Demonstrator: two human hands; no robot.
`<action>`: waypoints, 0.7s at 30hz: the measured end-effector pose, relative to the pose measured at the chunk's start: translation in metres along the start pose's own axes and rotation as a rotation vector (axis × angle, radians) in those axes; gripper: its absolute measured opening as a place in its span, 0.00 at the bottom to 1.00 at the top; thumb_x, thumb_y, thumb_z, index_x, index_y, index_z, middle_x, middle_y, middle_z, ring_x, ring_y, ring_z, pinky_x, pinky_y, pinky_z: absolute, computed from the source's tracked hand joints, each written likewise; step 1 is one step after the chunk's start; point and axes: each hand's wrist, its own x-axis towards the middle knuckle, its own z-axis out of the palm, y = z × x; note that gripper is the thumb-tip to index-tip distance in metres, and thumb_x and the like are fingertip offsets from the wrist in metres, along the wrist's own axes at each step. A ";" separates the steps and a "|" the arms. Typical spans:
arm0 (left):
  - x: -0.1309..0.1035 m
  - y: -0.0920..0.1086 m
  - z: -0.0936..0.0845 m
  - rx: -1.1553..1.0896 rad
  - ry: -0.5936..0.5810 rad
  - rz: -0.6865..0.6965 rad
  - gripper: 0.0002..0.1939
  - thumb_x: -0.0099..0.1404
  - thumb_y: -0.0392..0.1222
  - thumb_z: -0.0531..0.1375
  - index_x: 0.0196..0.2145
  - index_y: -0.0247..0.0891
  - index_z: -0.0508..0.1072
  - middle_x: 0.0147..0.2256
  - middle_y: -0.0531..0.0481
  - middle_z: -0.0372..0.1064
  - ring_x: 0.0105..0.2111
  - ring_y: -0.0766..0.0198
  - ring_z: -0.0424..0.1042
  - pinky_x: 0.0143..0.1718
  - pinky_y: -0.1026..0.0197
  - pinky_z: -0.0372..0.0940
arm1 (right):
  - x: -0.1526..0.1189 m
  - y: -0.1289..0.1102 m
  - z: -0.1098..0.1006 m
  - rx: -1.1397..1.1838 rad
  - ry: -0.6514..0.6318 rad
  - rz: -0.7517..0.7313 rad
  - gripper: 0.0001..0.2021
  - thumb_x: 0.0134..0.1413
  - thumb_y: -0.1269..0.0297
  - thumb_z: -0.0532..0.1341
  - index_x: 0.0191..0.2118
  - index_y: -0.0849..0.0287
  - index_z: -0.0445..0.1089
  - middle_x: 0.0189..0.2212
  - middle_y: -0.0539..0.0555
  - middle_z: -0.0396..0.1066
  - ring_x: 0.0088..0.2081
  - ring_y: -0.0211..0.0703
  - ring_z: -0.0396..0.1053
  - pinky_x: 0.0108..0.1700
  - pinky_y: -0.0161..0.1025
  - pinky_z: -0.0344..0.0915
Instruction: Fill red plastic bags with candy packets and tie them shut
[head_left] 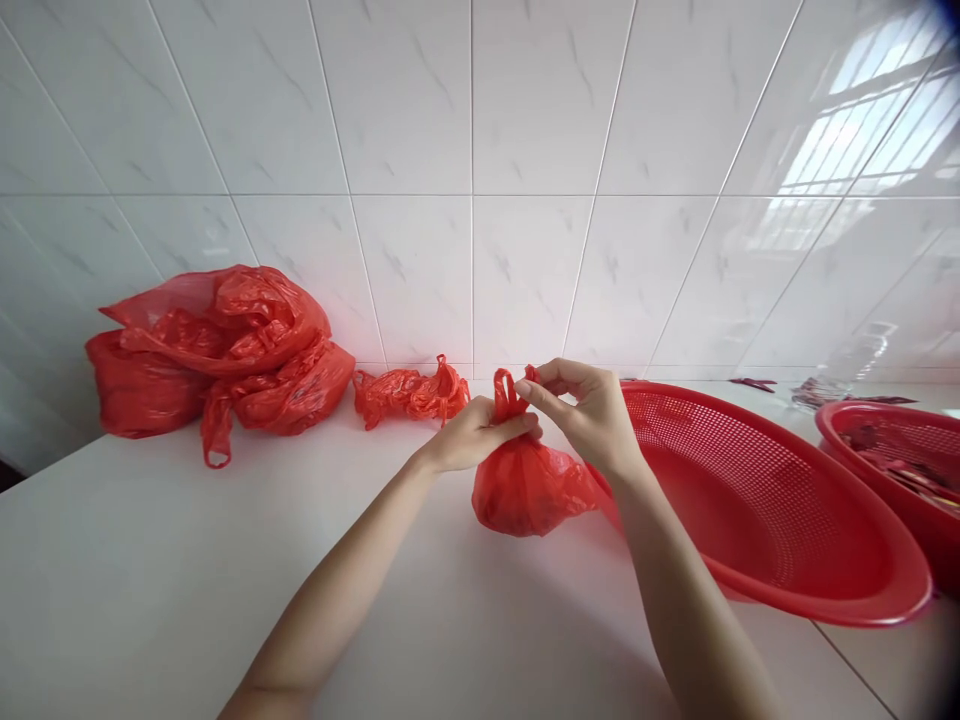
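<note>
A small red plastic bag point(531, 488), bulging with contents I cannot make out, sits at the middle of the white counter. My left hand point(480, 435) is wrapped round its gathered neck, thumb across the front. One handle loop sticks up above that grip. Higher and to the right, my right hand point(581, 405) pinches the other handle of the bag between thumb and forefinger. Just behind my left hand lies a crumpled heap of red plastic bags point(409, 395) by the wall.
Large filled red bags point(225, 350) are piled at the back left. A big red perforated basket point(750, 500) stands close to my right forearm. Beyond it are a second red basket point(900, 455) holding small items and a clear plastic bottle point(851, 365). White tiled wall point(532, 280) bounds the counter behind.
</note>
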 end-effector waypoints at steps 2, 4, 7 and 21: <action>0.002 -0.002 -0.003 0.058 0.019 0.024 0.20 0.66 0.56 0.59 0.31 0.37 0.79 0.34 0.45 0.76 0.37 0.57 0.74 0.42 0.56 0.66 | 0.001 0.005 -0.007 -0.033 -0.046 0.029 0.16 0.54 0.48 0.66 0.34 0.59 0.73 0.33 0.54 0.75 0.33 0.42 0.71 0.37 0.40 0.67; 0.003 -0.003 -0.008 0.074 0.059 0.044 0.22 0.68 0.58 0.56 0.32 0.36 0.78 0.34 0.46 0.76 0.37 0.58 0.73 0.41 0.58 0.66 | 0.002 0.011 -0.012 -0.110 -0.125 0.112 0.19 0.50 0.47 0.68 0.38 0.58 0.73 0.38 0.56 0.75 0.34 0.42 0.71 0.35 0.39 0.67; 0.003 0.000 -0.016 0.009 0.141 0.074 0.23 0.69 0.59 0.54 0.33 0.36 0.76 0.35 0.46 0.76 0.39 0.58 0.74 0.45 0.57 0.66 | 0.000 0.022 -0.010 -0.256 -0.285 0.239 0.21 0.47 0.44 0.68 0.38 0.57 0.72 0.38 0.54 0.74 0.31 0.40 0.68 0.29 0.37 0.63; -0.001 0.007 -0.035 0.038 0.286 0.141 0.21 0.71 0.57 0.51 0.28 0.39 0.64 0.38 0.45 0.76 0.45 0.57 0.73 0.50 0.56 0.62 | -0.002 0.026 0.008 -0.403 -0.508 0.241 0.14 0.58 0.54 0.59 0.27 0.57 0.69 0.24 0.50 0.70 0.26 0.39 0.64 0.27 0.36 0.59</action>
